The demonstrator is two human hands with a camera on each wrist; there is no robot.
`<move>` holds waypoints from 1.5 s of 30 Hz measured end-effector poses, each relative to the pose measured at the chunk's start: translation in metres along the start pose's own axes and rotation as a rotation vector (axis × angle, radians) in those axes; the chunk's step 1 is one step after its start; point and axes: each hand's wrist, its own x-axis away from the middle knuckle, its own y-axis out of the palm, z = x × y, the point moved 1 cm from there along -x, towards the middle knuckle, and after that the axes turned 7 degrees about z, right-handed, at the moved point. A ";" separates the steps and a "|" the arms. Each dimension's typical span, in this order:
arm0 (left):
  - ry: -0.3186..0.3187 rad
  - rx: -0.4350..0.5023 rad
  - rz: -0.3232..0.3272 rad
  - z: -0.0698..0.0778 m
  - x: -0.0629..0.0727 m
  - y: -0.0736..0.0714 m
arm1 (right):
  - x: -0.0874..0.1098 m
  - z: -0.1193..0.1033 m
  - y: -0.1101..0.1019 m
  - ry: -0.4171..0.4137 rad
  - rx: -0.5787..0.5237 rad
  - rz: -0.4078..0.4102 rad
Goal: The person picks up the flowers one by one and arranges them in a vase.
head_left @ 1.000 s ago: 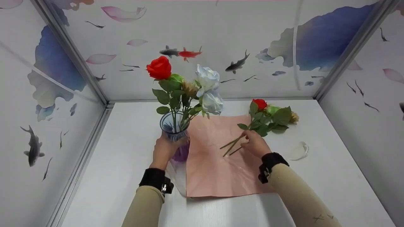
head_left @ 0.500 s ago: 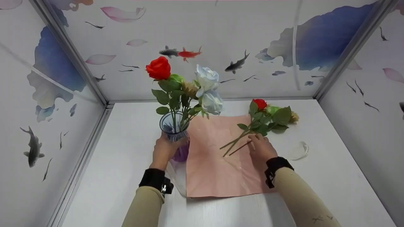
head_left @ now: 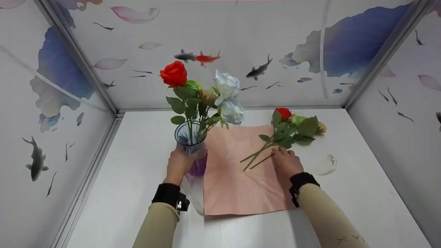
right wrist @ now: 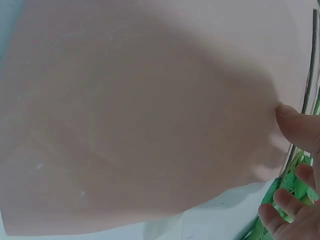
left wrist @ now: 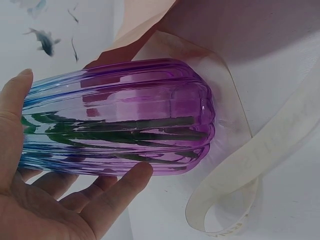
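Note:
My left hand (head_left: pixel 181 163) grips a ribbed glass vase (left wrist: pixel 125 120), blue at the rim and purple at the base. Out of it rise a red rose (head_left: pixel 173 73), two pale blue roses (head_left: pixel 227 84) and leafy stems, whose ends show through the glass in the left wrist view. My right hand (head_left: pixel 287 161) is at the stems of a second bunch of flowers (head_left: pixel 293 127), lying across pink wrapping paper (head_left: pixel 237 193). Its thumb (right wrist: pixel 297 127) and fingers are spread apart near a dark stem (right wrist: pixel 311 65) in the right wrist view, not closed round it.
A pale ribbon (left wrist: pixel 240 170) loops on the white table (head_left: pixel 106 193) near the vase base. Translucent wrapping (head_left: pixel 193 198) sticks out left of the pink paper. A white ribbon loop (head_left: pixel 327 164) lies at the right. Printed panels (head_left: pixel 275 27) enclose the table's back and sides.
My right hand has shifted slightly right, away from the crossed stem ends, and its fingers have let go of them. The bunch lies unmoved. My left hand and the vase have stayed put.

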 end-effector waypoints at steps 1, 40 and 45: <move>0.005 -0.001 -0.001 0.000 0.000 0.000 | 0.000 0.000 -0.001 0.007 -0.003 -0.021; -0.017 -0.016 -0.009 0.000 0.000 0.001 | 0.013 0.022 0.006 0.073 -0.116 0.043; -0.030 -0.004 -0.005 -0.001 0.000 0.001 | 0.014 0.023 0.008 0.090 -0.103 0.066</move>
